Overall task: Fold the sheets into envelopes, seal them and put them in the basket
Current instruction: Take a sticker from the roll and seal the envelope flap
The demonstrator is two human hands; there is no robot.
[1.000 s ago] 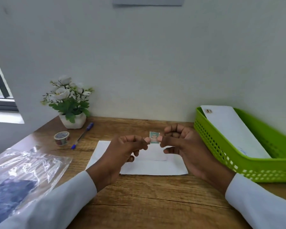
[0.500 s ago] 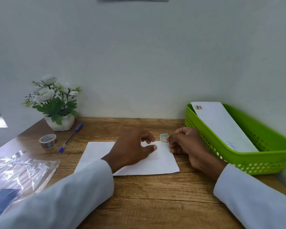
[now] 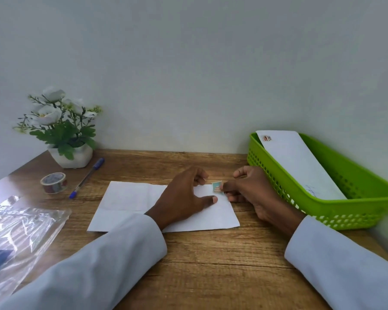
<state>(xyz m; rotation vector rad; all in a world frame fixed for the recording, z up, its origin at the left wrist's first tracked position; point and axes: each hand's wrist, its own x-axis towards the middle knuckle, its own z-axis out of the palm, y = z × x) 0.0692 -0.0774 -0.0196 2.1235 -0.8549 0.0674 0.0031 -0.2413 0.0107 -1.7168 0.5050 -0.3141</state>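
Envelope point(image 3: 130, 204) lies flat at frame centre, long axis left-right. Left hand point(image 3: 184, 195) presses it with relaxed fingers, thumb down. Right hand point(image 3: 251, 193) pinches sticker point(image 3: 217, 187) over the envelope's upper right corner, just right of the left thumb. Basket point(image 3: 323, 209) sits right.

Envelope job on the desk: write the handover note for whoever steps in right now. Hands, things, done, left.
Left hand: rests on the folded envelope, thumb pressing it flat on the desk.
Right hand: pinches a small sticker at the envelope's far right corner; it looks barely stuck down yet.
Green basket, right of the envelope: one finished envelope lies in it, sticker on.
Done: one envelope in the basket; this sheet folded.
Left: press the sticker down, put this envelope in the basket.
Tape roll and pen lie to the far left.
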